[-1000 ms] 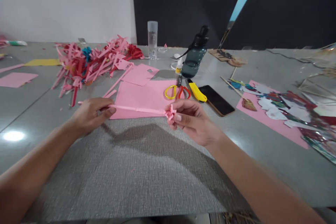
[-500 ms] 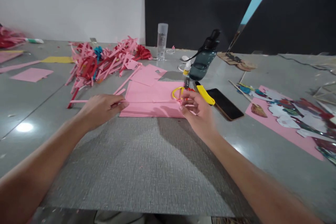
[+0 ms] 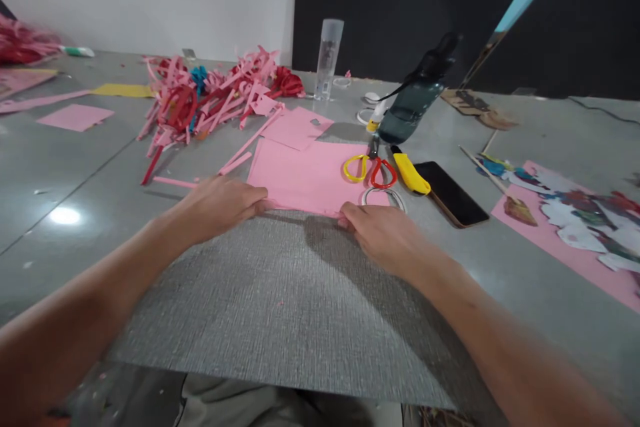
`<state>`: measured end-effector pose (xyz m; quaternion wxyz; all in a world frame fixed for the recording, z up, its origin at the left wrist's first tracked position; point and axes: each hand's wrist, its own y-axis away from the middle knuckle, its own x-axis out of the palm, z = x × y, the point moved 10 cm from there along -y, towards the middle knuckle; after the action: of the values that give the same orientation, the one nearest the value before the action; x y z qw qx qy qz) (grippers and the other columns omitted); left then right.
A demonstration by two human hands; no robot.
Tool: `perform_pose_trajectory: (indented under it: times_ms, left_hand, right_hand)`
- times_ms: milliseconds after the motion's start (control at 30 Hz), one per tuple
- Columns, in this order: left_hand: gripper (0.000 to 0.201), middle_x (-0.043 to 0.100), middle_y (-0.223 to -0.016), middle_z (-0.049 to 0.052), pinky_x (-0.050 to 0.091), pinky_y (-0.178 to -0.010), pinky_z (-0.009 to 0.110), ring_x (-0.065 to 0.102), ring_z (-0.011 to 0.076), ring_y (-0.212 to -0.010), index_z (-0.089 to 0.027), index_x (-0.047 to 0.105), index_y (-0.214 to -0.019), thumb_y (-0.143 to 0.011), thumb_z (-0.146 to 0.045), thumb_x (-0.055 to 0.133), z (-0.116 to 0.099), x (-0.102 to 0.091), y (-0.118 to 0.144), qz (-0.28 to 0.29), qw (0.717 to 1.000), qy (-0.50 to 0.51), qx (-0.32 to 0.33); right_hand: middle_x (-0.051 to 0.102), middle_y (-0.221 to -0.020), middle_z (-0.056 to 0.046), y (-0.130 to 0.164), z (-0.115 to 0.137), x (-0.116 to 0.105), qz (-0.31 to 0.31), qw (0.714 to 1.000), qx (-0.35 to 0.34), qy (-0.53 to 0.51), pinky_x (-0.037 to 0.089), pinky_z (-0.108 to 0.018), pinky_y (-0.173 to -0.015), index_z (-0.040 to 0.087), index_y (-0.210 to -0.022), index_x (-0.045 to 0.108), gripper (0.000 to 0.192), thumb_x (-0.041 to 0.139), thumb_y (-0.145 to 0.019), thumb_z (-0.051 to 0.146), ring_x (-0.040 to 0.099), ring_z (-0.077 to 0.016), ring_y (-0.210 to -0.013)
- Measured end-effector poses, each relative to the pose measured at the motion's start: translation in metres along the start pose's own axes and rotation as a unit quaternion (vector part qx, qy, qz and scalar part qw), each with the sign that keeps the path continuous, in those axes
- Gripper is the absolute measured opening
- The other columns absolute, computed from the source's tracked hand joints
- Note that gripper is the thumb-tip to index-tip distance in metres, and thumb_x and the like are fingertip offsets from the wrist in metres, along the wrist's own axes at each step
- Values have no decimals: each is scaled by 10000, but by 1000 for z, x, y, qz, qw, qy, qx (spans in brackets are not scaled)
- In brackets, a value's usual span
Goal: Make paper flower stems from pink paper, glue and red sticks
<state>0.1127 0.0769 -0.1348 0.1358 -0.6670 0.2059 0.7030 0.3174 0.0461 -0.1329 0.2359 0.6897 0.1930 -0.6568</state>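
At the upper left of the frame lies a heap of red and pink paper strips (image 3: 210, 97) on the grey surface (image 3: 75, 173). Mid-frame, the left hand (image 3: 220, 203) and the right hand (image 3: 383, 233) press curled fingers on the near edge of the pink sheet (image 3: 305, 177); whether either grip pinches it, I cannot tell. Scissors (image 3: 370, 170) rest on its right corner.

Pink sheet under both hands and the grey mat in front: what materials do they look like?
Pink sheet: most likely craft paper or thin card, matte, lying flat with crisp cut edges. Grey mat: looks like woven vinyl or fabric, with a fine crosshatch texture and a dull finish; the exact material is unclear.
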Motion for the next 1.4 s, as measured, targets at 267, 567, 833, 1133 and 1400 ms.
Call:
perform_pose_trajectory:
  times_ms: [267, 567, 833, 1133, 1400]
  left_hand:
    - [349, 780, -884, 74, 340, -596, 318, 664, 216, -647, -217, 688, -914, -1061, -441, 464, -7, 12, -2, 24, 999, -35, 19]
    - [378, 740, -780, 54, 306, -588, 317, 626, 213, -610, -229, 697, -911, -1058, -475, 451, -8, 14, 0, 31, 999, -23, 16]
    - [430, 735, -788, 67, 260, -565, 318, 634, 234, -647, -226, 685, -922, -1066, -507, 395, -7, 17, -2, 46, 998, -40, 16]
    - [455, 639, -662, 30, 225, -557, 307, 542, 176, -575, -216, 582, -775, -1055, -533, 413, 14, -25, 5, -39, 999, -16, 28]
    - [581, 604, -628, 10, 285, -565, 298, 546, 155, -565, -224, 577, -742, -1054, -632, 305, 21, -42, 31, -49, 998, 8, 37]
  right_hand:
    - [787, -895, -109, -2, -1, 23, 51, 998, -17, -17, 295, -341, -602, 161, -1070, 597, 218, 383, -1061, 202, 731, -263, -786]
    - [780, -873, -120, -3, 1, 26, 51, 998, -27, 1, 328, -343, -623, 153, -1085, 586, 192, 400, -1056, 189, 734, -268, -798]
    - [787, -892, -123, -3, 3, 23, 51, 998, -23, 1, 357, -341, -626, 153, -1069, 592, 224, 378, -1077, 217, 740, -273, -806]
    - [791, -899, -57, 5, -17, -19, 2, 999, 8, -33, 334, -293, -600, 201, -1002, 585, 146, 442, -1011, 174, 718, -219, -764]
    - [731, -728, -35, 9, 1, -33, 5, 999, -14, -35, 252, -302, -564, 219, -945, 601, 132, 486, -1004, 190, 640, -197, -633]
